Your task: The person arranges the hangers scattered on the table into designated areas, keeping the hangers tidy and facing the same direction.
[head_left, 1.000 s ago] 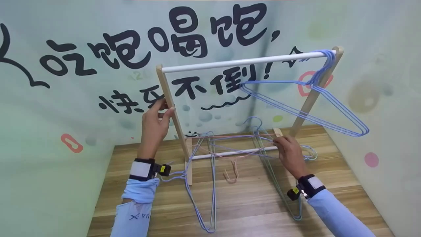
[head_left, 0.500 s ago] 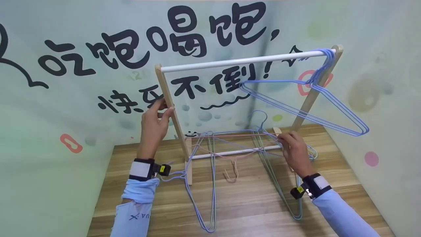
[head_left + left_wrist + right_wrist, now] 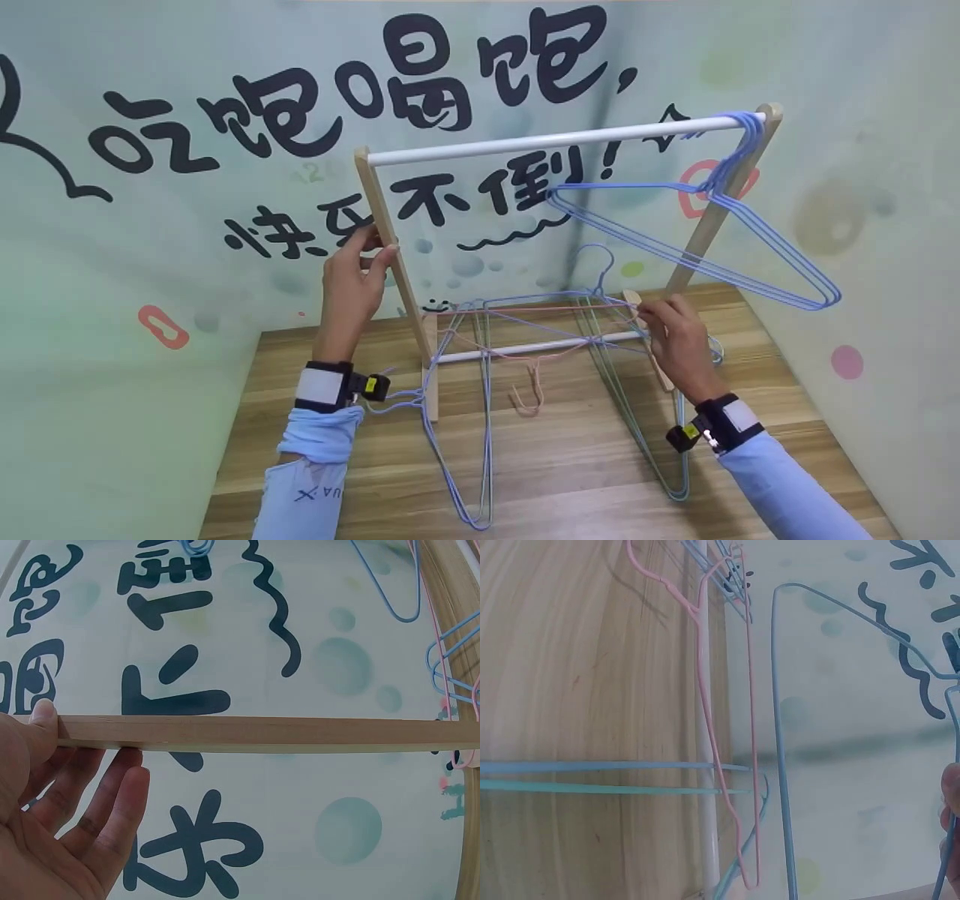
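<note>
My left hand point(image 3: 356, 281) holds the left wooden post point(image 3: 405, 277) of a small clothes rack between thumb and fingers. In the left wrist view that hand point(image 3: 82, 787) has its thumb on one side of the post, fingers on the other. My right hand point(image 3: 679, 341) pinches a blue wire hanger point(image 3: 601, 262) by its right shoulder, hook pointing up, low behind the rack. The right wrist view has this blue hanger point(image 3: 782, 742) against the wall, with the right hand's fingertips point(image 3: 951, 791) at the frame edge. Several blue hangers point(image 3: 780, 255) hang at the right end of the top bar point(image 3: 562, 140).
A pink hanger point(image 3: 534, 382) lies across the rack's lower bar point(image 3: 536, 348), hook toward me. Blue hangers point(image 3: 450, 480) stand at the left post's foot, and green and blue hangers point(image 3: 630, 420) at the right. Behind is a printed wall point(image 3: 187, 225); below, a wood-grain surface point(image 3: 555, 480).
My right hand has moved slightly right, and the blue hanger in it has shifted right and up, its hook now more upright. The left hand stays on the post.
</note>
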The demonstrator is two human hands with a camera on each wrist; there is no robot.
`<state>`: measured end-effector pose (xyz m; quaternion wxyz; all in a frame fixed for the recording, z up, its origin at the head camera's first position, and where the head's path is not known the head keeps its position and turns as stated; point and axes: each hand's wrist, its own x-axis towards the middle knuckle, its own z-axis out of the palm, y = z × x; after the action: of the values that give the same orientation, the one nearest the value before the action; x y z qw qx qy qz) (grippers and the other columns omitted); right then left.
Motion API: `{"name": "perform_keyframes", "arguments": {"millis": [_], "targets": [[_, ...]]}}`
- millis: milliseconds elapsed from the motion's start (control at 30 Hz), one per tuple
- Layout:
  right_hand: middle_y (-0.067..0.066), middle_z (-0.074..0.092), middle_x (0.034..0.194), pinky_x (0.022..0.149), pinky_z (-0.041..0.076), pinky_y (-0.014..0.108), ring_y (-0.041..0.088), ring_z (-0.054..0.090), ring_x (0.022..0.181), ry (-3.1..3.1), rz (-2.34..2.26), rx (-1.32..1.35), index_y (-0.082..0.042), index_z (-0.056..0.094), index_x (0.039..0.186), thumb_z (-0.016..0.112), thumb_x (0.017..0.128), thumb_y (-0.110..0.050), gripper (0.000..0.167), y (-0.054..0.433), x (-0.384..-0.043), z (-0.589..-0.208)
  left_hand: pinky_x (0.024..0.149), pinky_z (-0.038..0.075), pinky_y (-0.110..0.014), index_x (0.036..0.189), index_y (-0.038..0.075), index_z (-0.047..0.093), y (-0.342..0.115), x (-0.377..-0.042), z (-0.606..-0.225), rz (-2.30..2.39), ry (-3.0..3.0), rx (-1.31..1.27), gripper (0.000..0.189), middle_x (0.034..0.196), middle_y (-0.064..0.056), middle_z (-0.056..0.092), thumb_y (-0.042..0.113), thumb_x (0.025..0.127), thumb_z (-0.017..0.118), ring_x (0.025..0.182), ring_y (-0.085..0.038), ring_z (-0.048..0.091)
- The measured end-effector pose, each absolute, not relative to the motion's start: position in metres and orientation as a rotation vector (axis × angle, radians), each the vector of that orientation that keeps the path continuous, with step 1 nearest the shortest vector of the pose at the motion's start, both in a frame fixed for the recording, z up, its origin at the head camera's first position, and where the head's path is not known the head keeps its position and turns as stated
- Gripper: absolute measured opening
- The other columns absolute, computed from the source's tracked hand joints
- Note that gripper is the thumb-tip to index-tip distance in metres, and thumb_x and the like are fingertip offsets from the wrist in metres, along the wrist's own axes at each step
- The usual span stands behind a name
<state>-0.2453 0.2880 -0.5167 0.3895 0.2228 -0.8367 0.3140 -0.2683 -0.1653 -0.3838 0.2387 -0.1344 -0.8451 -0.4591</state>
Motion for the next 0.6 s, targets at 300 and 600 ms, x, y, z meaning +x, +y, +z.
{"name": "perform_keyframes", "arguments": {"millis": [300,600], "targets": [[0.012,0.055,0.084,0.061,0.038,0.027,0.023,0.052,0.073,-2.089,0.771,0.591,0.002,0.071,0.095,0.069,0.09,0.012,0.012,0.289,-0.244,-0.501,0.088,0.057,-0.042,0.136,0.0,0.059,-0.165,-0.268,-0.383,-1.253,-2.315,-0.369,0.041,0.116,-0.016,0.068,0.02,0.102,0.065,0.102,-0.027,0.067],[0.015,0.058,0.085,0.062,0.039,0.027,0.025,0.054,0.073,-2.017,0.773,0.591,0.003,0.072,0.098,0.07,0.088,0.014,0.015,0.287,-0.239,-0.479,0.088,0.057,-0.04,0.137,0.001,0.059,-0.165,-0.269,-0.384,-1.259,-2.324,-0.359,0.041,0.117,-0.015,0.068,0.021,0.102,0.064,0.103,-0.026,0.066]]}}
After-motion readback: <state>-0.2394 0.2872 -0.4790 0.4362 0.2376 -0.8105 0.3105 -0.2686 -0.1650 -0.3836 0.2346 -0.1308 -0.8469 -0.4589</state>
